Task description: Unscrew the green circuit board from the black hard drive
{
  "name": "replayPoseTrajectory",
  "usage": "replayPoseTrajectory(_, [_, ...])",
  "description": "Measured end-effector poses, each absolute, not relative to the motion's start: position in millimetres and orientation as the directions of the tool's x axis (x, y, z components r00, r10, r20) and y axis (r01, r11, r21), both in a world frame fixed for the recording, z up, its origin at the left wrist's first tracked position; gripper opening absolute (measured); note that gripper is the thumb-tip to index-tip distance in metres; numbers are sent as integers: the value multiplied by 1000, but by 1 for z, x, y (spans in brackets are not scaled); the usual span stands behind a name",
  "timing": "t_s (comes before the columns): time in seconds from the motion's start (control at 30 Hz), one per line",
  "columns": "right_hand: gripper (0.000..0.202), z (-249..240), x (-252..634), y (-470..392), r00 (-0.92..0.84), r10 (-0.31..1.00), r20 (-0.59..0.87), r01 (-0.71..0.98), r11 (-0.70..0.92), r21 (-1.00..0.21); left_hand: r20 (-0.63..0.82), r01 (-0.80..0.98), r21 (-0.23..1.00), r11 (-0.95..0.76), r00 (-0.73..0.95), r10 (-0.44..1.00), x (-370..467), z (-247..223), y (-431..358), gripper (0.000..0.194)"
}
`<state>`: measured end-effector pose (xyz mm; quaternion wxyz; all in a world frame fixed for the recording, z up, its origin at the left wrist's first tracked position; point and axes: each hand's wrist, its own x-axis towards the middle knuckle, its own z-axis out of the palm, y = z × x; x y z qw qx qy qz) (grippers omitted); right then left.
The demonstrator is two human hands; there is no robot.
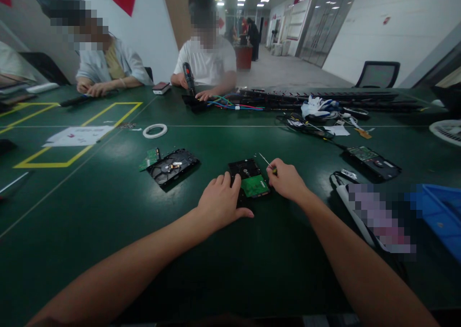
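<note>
A black hard drive (243,167) with a green circuit board (255,186) lies on the green table (144,250) in front of me. My left hand (221,199) rests on the drive's left side, fingers apart and thumb stretched out to the right. My right hand (286,179) is closed round the handle of a thin screwdriver (265,160), just right of the drive; its shaft points up and to the left. Tiny bits lie near the drive's top edge. Further left sits an opened drive casing (173,167), with a loose green board (149,160) at its corner.
Another drive (372,163), a white power strip (355,214) and a blue bin (444,214) stand at the right. A tape roll (155,131) and paper (77,136) lie at the left. Across the table, cables (234,103), gloves (320,108) and two seated people.
</note>
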<state>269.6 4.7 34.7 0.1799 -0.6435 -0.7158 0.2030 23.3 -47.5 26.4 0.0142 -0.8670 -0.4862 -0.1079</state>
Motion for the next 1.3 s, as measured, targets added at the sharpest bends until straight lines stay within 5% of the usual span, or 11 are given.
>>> replayPoseTrajectory(0.17, [13,26,273,11,-48,993,109,867,96,-489,236,668,35,-743,717,656,26,40,-42,77])
replayPoseTrajectory(0.3, [12,19,276,14,-43,986,163,859,120,-497,260,467,123,-876,837,483,22,31,-28,64])
replayPoseTrajectory(1.07, [11,13,279,16,-65,983,172,847,145,-511,362,328,239,-914,844,397,13,15,-14,36])
replayPoseTrajectory(1.3, [11,12,279,16,-61,983,175,854,143,-501,364,377,160,-912,837,409,18,15,-20,33])
